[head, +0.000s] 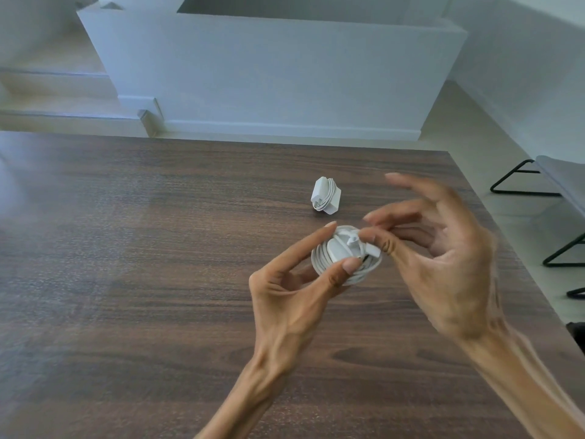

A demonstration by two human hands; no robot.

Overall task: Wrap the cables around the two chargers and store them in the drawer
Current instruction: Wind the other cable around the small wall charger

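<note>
A white charger with its cable coiled around it is held above the dark wooden table. My left hand grips it between thumb and fingers from the left. My right hand is at its right side, thumb and forefinger pinching the cable's plug end against the coil, its other fingers spread. A second white charger, cable wound tightly around it, lies on the table just beyond my hands. No drawer is in view.
The table's far edge runs across the middle of the view, its right edge slants down past my right arm. Black metal chair legs stand at the right. A white low wall rises behind the table.
</note>
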